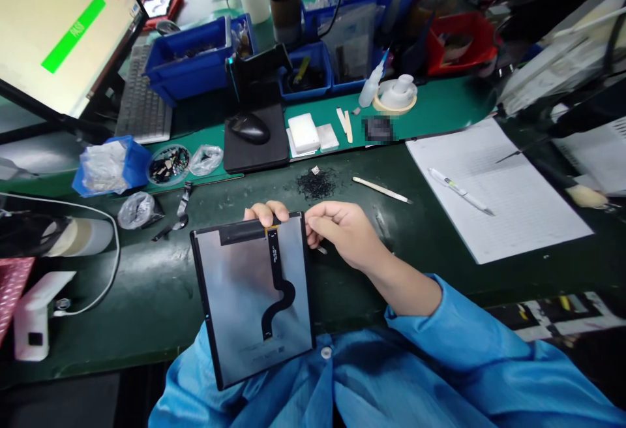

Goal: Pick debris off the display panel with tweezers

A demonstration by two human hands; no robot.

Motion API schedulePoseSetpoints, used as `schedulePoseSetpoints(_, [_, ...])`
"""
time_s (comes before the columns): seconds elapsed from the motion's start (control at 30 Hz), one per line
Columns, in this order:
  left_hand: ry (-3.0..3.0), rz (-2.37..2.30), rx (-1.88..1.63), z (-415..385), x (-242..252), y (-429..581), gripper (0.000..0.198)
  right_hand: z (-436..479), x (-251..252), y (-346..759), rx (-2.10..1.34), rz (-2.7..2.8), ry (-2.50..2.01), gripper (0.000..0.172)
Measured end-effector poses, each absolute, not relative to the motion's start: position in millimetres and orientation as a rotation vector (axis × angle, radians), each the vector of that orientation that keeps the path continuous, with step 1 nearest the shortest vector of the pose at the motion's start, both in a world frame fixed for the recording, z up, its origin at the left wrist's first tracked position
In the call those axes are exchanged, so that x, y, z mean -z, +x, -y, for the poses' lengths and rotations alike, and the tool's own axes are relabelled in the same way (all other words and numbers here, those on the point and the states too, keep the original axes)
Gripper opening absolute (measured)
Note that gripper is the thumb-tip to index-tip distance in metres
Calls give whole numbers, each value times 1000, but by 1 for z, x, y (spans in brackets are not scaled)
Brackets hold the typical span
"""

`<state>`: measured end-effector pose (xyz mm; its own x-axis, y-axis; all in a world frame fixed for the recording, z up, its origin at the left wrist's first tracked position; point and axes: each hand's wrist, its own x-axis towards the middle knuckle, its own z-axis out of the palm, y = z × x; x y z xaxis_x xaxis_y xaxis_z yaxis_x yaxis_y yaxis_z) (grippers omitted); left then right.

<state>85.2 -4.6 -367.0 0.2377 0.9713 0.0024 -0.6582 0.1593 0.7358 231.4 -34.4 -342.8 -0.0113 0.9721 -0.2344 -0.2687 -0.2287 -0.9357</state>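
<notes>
Panel: the flat, rectangular, grey-backed panel with a thin black frame [253, 301] is held up near the lower middle of the frame, above the near edge of the dark green table [352, 291].
Left grip: the left hand [267, 211] bends its fingers over the panel's upper edge, apparently clamping it; the thumb is hidden.
Right grip: the right hand [342, 232] has thumb and forefinger drawn close together at the panel's upper right corner; I cannot tell whether they pinch anything.
Risk to panel: visible support is only along the top, so a slipping left hand could drop it.
Risk to cable: a careless finger or tug could crease the black, S-bent ribbon cable [278, 265] or strain its upper end.
Risk of dirt: lowered onto the heap of fine black crumbs [315, 184], it could pick up grit.
Facing: cable side towards the wearer.
Long axis: top to bottom of frame, upper end leaning slightly left.
</notes>
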Motion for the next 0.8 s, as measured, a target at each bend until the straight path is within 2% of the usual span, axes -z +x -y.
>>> schedulePoseSetpoints(0.27, [720,-486,-1209,7,365,79,41,33,343,232,-1451,882,-1225,11])
schedulePoseSetpoints(0.47, [788,-493,-1188,5,362,79,44,33,342,232,-1425,912,-1236,9])
schedulePoseSetpoints(0.67, [723,-462,-1318,22,332,95,39,33,344,232,-1416,922,-1245,8])
schedulePoseSetpoints(0.8, [715,-419,-1382,22,334,97,39,33,343,232,-1423,921,-1245,7])
